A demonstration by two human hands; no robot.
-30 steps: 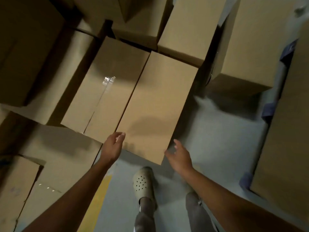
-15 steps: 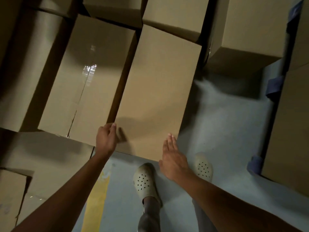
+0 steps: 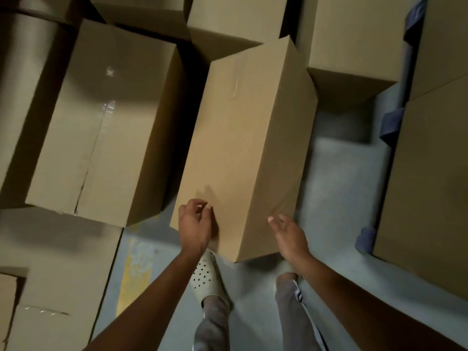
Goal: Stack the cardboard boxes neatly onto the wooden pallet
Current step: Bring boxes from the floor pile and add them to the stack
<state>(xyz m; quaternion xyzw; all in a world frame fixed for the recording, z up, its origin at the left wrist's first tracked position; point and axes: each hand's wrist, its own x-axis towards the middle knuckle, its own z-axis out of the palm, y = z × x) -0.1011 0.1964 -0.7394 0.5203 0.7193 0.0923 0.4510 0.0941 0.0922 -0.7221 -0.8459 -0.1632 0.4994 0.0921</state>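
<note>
- The left hand point(image 3: 195, 225) lies at the near left corner of the long cardboard box point(image 3: 243, 148). Its fingers are loosely curled with nothing between them, and the heel of the hand is against the box's near edge.
- The right hand point(image 3: 288, 234) is spread and relaxed, fingers fairly straight and palm turned toward the box's right side, just beside its near right corner. Whether it touches the cardboard cannot be told.
- The long cardboard box stands between the two hands, reaching away from the person over the grey floor point(image 3: 342, 198). Its top is plain and closed.
- A pale shoe with holes point(image 3: 206, 277) shows just below the box's near corner, with grey trouser legs behind it.
- A yellow stripe point(image 3: 134, 269) runs along the floor left of the shoe.
- A taped box point(image 3: 101, 122) sits just left of the long one, a dark gap between them.
- More boxes point(image 3: 235, 21) crowd the far side.
- A tall stack point(image 3: 430, 173) lines the right, with blue blocks point(image 3: 391, 122) at its edge.
</note>
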